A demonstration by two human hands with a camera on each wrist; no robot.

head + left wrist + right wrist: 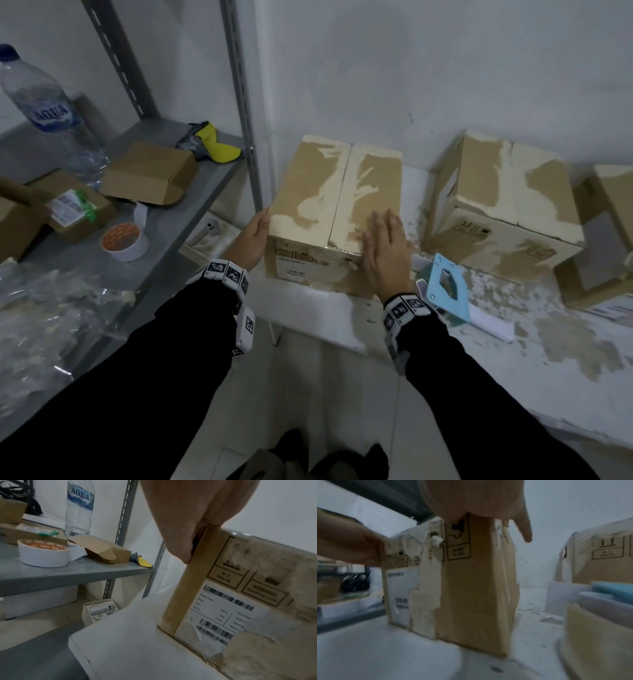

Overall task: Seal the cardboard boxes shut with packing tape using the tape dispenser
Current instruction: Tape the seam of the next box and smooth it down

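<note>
A cardboard box (318, 192) with torn, pale patches stands on the white table (513, 359) against the wall, its top flaps closed and meeting at a centre seam. My left hand (254, 236) presses against the box's left side, thumb at the top edge (197, 513). Laid flat with straight fingers, my right hand (387, 250) covers the top near the front right corner (471, 497). The blue tape dispenser (445, 287) lies on the table just right of my right wrist, untouched. Two more boxes (503, 205) (603, 240) stand further right.
A grey metal shelf (191, 192) on the left carries a water bottle (44, 102), small cardboard boxes (147, 173), a white tape roll (125, 241) and crumpled plastic bags (51, 325). A shelf upright (246, 120) stands close to the box's left side.
</note>
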